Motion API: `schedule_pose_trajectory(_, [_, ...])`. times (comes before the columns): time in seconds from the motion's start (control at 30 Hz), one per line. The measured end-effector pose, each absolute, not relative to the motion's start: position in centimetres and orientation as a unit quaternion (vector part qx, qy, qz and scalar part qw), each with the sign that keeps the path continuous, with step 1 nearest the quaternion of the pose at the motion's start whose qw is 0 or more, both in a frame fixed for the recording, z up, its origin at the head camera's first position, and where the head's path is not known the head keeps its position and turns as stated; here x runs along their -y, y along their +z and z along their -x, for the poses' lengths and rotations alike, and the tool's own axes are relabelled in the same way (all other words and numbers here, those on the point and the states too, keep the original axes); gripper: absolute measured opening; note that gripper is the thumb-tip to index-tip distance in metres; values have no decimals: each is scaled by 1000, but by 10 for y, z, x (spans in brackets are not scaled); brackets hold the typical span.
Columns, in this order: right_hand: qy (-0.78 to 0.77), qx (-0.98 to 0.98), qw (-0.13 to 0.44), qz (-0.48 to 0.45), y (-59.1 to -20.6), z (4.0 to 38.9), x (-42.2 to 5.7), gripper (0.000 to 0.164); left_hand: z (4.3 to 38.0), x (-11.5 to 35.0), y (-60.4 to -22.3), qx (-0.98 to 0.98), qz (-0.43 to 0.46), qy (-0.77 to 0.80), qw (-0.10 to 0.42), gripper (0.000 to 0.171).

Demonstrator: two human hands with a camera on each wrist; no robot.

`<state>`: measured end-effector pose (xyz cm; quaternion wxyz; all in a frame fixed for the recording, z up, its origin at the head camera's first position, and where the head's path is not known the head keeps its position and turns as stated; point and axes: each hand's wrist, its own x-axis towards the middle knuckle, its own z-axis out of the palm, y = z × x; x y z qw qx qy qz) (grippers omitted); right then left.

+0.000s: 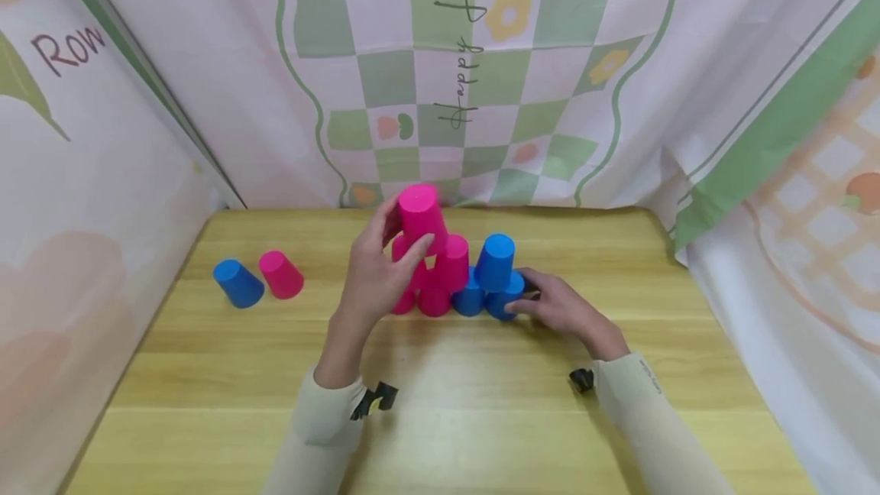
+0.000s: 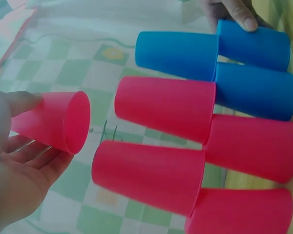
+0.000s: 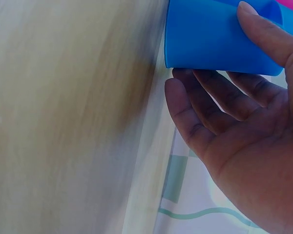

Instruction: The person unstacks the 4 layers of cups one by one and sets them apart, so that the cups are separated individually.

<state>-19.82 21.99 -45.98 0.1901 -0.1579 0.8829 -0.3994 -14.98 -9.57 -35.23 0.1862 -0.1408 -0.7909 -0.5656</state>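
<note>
Blue cup [image 1: 238, 283] and pink cup [image 1: 281, 275] stand rim-down at left, apart from the stack [image 1: 435, 301]. Held high, the left hand [image 1: 374, 275] grasps another pink cup [image 1: 422, 216] rim-down above the upper pink cups [image 1: 453, 264], probably to clear their tops; lower, the right hand [image 1: 562, 305] grips the bottom outer blue cup [image 1: 496, 306], seemingly bracing it.

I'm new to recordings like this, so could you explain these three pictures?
There is no machine here, only a person working barehanded. One picture is from a head camera, looking down; the others come from a camera on each wrist. On the table, upside-down pink and blue cups form a stack: four below, three above. A loose blue cup and loose pink cup stand to the left. The left hand holds a pink cup over the stack; the right hand holds the bottom-right blue cup.
</note>
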Motion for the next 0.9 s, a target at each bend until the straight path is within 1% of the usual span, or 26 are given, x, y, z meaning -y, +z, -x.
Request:
schedule_pose_trajectory(0.17, [-409, -879, 184, 164, -459, 200, -220, 57, 148, 112, -352, 784, 135, -563, 222, 66])
schedule_pose_trajectory(0.3, [-408, -878, 179, 174, -461, 199, -221, 57, 142, 126, -353, 780, 110, -566, 242, 67])
schedule_pose_trajectory(0.57, [-403, -882, 181, 164, -464, 192, -220, 56, 132, 156, -361, 789, 30, -558, 255, 68])
schedule_pose_trajectory(0.77, [-398, -884, 176, 168, -462, 192, -220, 53, 134, 177, -374, 797, -25, -547, 256, 66])
schedule_pose_trajectory(0.9, [-397, -886, 172, 169, -462, 194, -220, 53, 138, 189, -384, 803, -45, -540, 250, 69])
